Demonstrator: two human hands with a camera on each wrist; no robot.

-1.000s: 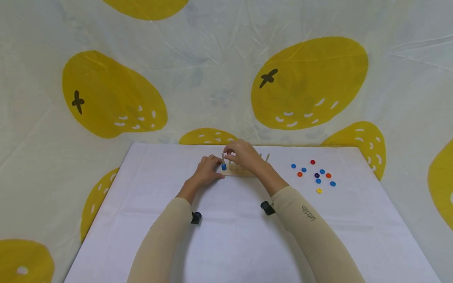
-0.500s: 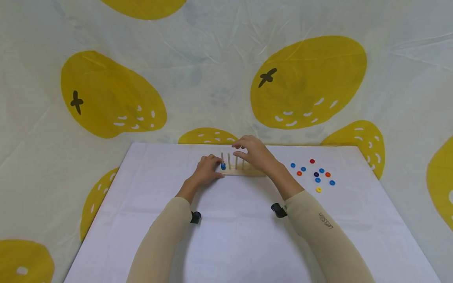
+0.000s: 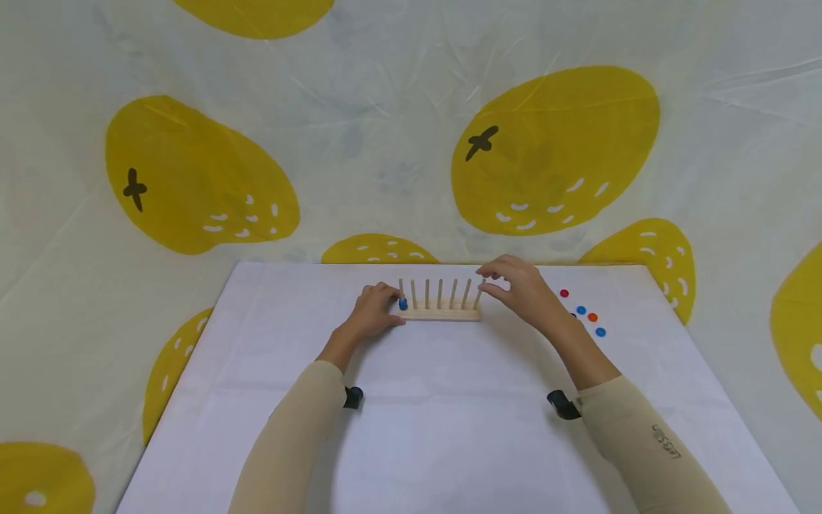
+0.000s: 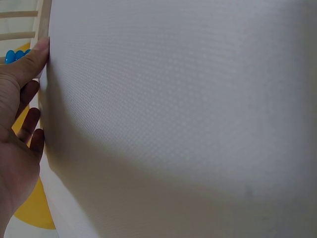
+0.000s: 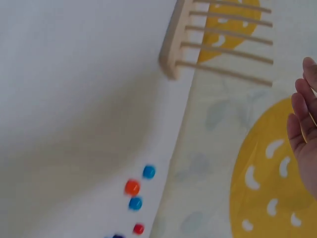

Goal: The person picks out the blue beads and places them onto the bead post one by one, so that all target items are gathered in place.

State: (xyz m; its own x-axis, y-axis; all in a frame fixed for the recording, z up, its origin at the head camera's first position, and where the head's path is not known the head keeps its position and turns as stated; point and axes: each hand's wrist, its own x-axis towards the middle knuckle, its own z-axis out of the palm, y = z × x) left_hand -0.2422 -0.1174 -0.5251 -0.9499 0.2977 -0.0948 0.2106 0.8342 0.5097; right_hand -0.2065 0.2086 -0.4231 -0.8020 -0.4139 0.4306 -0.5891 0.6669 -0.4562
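Note:
A wooden peg rack (image 3: 443,314) with a row of upright pegs stands near the table's back edge. Blue beads (image 3: 402,304) are stacked low on its leftmost peg. My left hand (image 3: 374,310) holds the rack's left end, thumb at the front of the base and fingers behind; in the left wrist view the thumb (image 4: 34,58) lies along the base edge beside the blue beads. Beyond the rack's right end, my right hand (image 3: 523,289) is raised with nothing in it, fingers loosely bent. The right wrist view shows its fingers (image 5: 299,111) apart from the peg tips.
Loose beads lie on the white table (image 3: 411,428) to the right, among them a red bead (image 3: 564,293), an orange bead (image 3: 593,318) and a blue bead (image 3: 600,332). My right forearm hides others. A patterned cloth (image 3: 385,143) hangs behind the table.
My right hand has moved right from the rack's left pegs to past its right end, uncovering the pegs and covering some loose beads. The left hand stays at the rack.

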